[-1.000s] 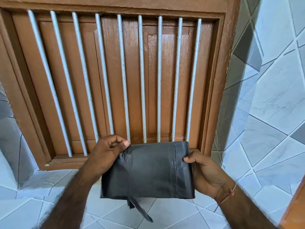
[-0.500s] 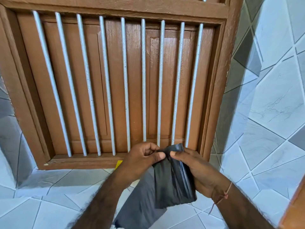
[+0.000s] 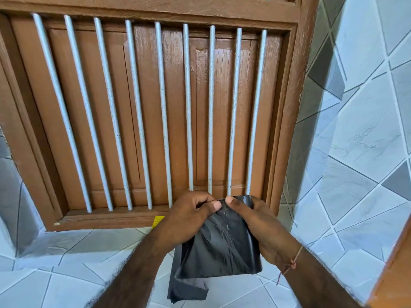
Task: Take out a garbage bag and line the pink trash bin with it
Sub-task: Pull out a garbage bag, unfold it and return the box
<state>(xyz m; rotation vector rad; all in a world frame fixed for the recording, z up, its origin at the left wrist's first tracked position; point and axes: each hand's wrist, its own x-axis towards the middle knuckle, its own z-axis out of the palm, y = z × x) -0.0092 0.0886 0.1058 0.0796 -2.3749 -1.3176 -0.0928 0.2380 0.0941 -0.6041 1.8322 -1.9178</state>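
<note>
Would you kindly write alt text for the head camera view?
Two bare hands, left hand and right hand, pinch the top edge of a folded black plastic garbage bag, thumbs nearly touching. Behind stands a brown wooden shutter with white metal bars, flanked by pale tiles.

Two hands (image 3: 222, 221), one black garbage bag (image 3: 219, 247), nine white window bars (image 3: 188, 107), one wrist thread (image 3: 291, 263)

Brown wooden shuttered window (image 3: 155, 112) behind pale metal bars (image 3: 163, 112), grey-white diagonal tiled walls (image 3: 360, 138)
</note>
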